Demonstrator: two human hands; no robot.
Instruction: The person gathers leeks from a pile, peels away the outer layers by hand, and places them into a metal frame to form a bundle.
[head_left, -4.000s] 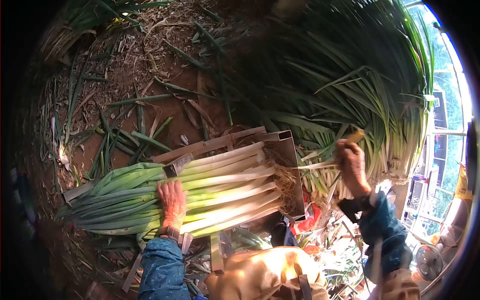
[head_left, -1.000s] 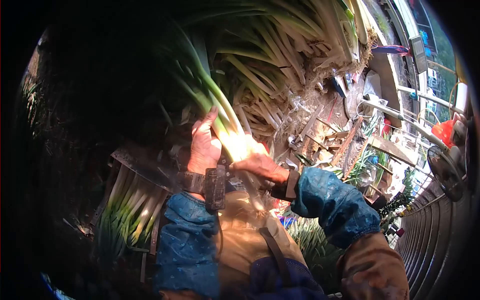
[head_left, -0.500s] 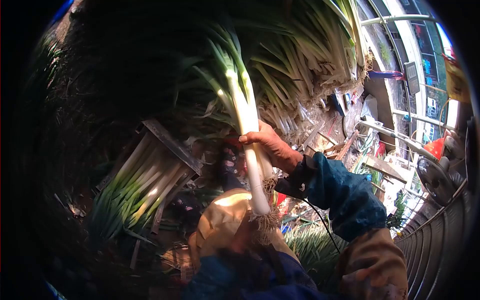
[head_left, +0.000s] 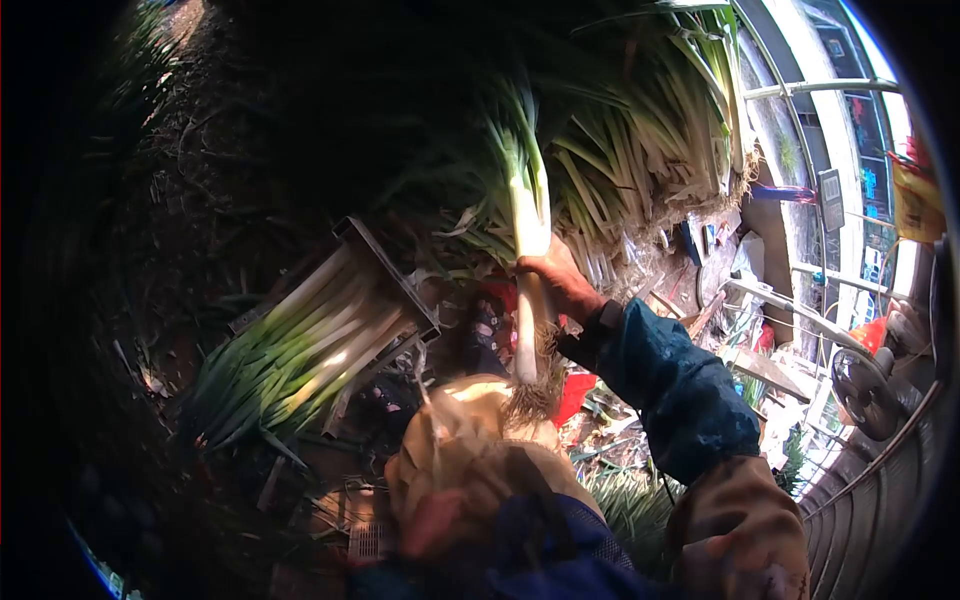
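My right hand (head_left: 566,280) is closed round the white stems of a few leeks (head_left: 528,215), which stand nearly upright in the view with green leaves at the top and hairy roots at the bottom. My left hand (head_left: 436,520) is low in the picture, in front of my tan-covered lap, smeared by motion; its fingers cannot be made out. A pale, thin strand is blurred just above it. To the left, trimmed leeks (head_left: 310,340) lie side by side in a wooden frame (head_left: 390,275).
A large pile of leeks (head_left: 640,150) with roots showing lies at the upper right. A fan (head_left: 862,390) stands at the right, near metal rails. Cut leaves (head_left: 632,510) lie at the bottom, and a plastic crate (head_left: 366,540) is at the lower left.
The view has shifted, so the frame and the pile appear farther right. The held leeks are lower relative to my lap less far down, and my left hand has moved away from their roots, toward the lower left.
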